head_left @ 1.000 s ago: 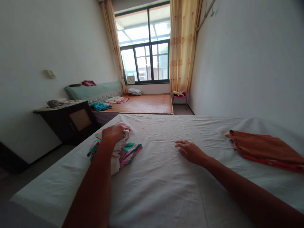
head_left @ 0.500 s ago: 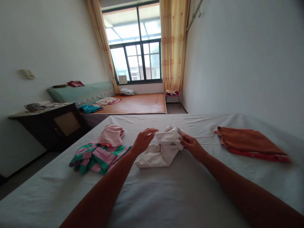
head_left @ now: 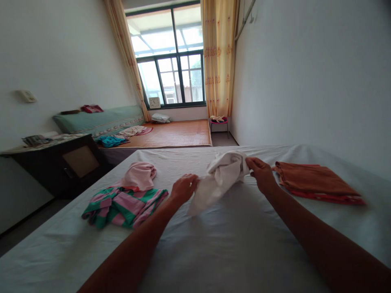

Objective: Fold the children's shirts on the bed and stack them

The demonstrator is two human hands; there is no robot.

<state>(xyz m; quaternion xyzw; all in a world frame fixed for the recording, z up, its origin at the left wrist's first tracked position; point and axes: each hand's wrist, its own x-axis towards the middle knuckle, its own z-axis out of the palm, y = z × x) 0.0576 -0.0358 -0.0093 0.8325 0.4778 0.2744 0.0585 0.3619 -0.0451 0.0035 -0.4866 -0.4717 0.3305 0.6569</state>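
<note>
your right hand (head_left: pixel 260 173) grasps the crumpled off-white fabric garment (head_left: pixel 227 171) by its right-hand edge, thumb and fingers pinched together on the cloth. your left hand (head_left: pixel 184 188) is at the garment's left edge, palm down with its fingers bent; you have them touching the cloth or just beside it, and i cannot tell whether they grip it. the garment lies between your two hands, over the middle of the wrinkled white sheet (head_left: pixel 214 252). it is bunched and folded over at the top, while its lower left part spreads toward you in a blur.

to the left of your left hand, the green-and-pink patterned fabric garment (head_left: pixel 122 205) lies loosely heaped on the sheet. the crumpled pale pink cloth (head_left: pixel 141 175) lies just beyond it, touching its far edge. near your right hand, on the far side from the off-white garment, the flat folded rust-brown cloth (head_left: pixel 314 179) rests on the sheet, with the bright red cloth (head_left: pixel 339 198) showing beneath its near edge.

farther ahead of you, the crumpled turquoise cloth (head_left: pixel 113 141) lies on the low bed with the orange-brown mat (head_left: pixel 183 133), near the dark wooden cabinet (head_left: pixel 49 175) on your left.
</note>
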